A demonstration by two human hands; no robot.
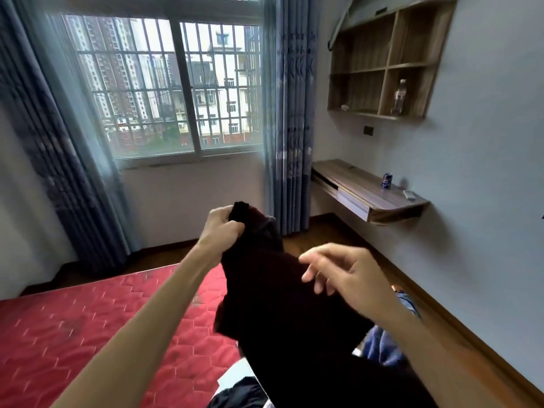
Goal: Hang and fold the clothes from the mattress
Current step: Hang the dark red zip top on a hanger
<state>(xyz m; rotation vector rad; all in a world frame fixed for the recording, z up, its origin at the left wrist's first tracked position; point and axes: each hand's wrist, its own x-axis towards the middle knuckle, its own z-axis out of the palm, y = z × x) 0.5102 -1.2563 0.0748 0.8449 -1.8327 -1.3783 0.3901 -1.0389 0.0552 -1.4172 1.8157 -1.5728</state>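
While my left hand (223,228) has its fingers bunched tight round the top edge of the dark garment (279,304), my right hand (338,269) is loose and holds nothing. Its fingers are spread and relaxed right at the cloth partway down, though I can't tell if they actually touch it. The garment hangs from that left grip, up above the near right part of the mattress (88,334), and its lower end drops out of view.

Progress-wise I'd call this early. Nothing I can see is hung up or folded neatly. This one piece is off the mattress but not spread out, so no fold has started. Left to do: a blue garment (379,346) crumpled by the mattress's right side, and a dark-and-white heap (241,393) at the mattress's near edge. There's no hanger in sight, so I can't say where the hanging would happen.

Looks-wise it's very dark, black or deep maroon, soft and thickish, and rumpled, with a bunched bit poking up past my left fist. Shirt or trousers, can't tell.
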